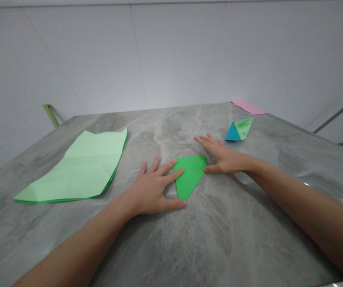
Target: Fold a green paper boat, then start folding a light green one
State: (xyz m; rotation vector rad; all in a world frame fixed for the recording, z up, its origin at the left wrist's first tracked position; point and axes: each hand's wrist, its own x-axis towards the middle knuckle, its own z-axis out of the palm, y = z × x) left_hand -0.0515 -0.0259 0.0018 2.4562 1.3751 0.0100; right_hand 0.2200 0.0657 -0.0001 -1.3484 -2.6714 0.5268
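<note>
A folded piece of bright green paper (190, 175) lies flat on the grey table between my two hands. My left hand (156, 187) rests with fingers spread at its left side, the index fingertip over the paper's left edge and the thumb by its bottom point. At the right edge, my right hand (219, 157) is open too; its thumb touches the paper's upper right corner while the other fingers reach beyond it. Nothing is gripped in either hand. Just past my right hand stands a small folded paper piece in blue and light green (239, 130).
Several creased light green sheets (81, 167) lie stacked on the left of the marble-patterned table (165, 131). A pink sheet (249, 107) sits at the far right edge. Behind the table is a white wall (171, 56), with a green chair-like part (51, 115) at the left.
</note>
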